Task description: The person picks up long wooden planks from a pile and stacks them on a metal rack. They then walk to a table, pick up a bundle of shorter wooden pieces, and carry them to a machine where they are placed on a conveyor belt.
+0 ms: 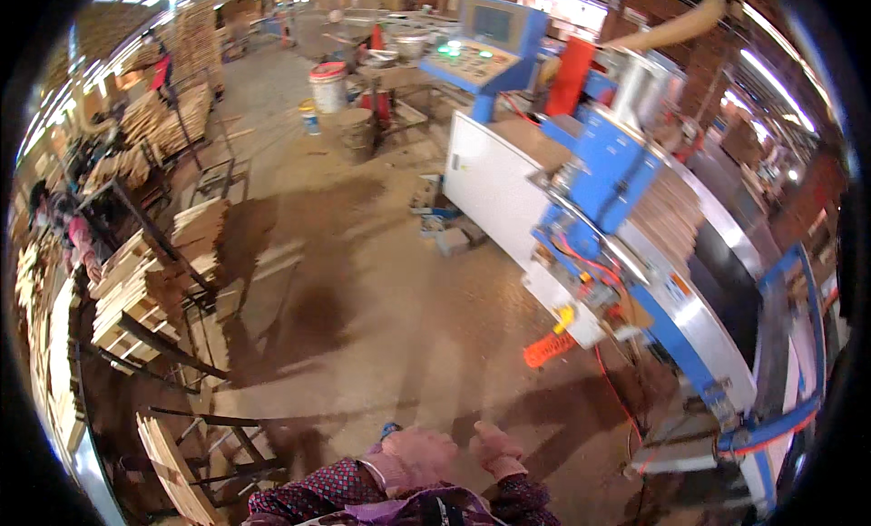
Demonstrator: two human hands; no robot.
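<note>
Both hands wear pinkish work gloves and are held low in front of my body, under patterned purple sleeves. My left hand (419,459) is closed, its fingers curled inward. A small blue thing (390,430) shows at its upper edge; its kind cannot be made out. Just to the right, apart from it, my right hand (497,450) is loosely curled, and I see nothing in it. Neither hand touches the machine or the wood stacks.
A blue and white machine (494,190) with a control panel (472,59) fills the right, an orange-red part (549,349) jutting out low. Stacked boards (136,295) on metal racks line the left, where another person (77,231) stands. Buckets (328,86) stand ahead on the floor.
</note>
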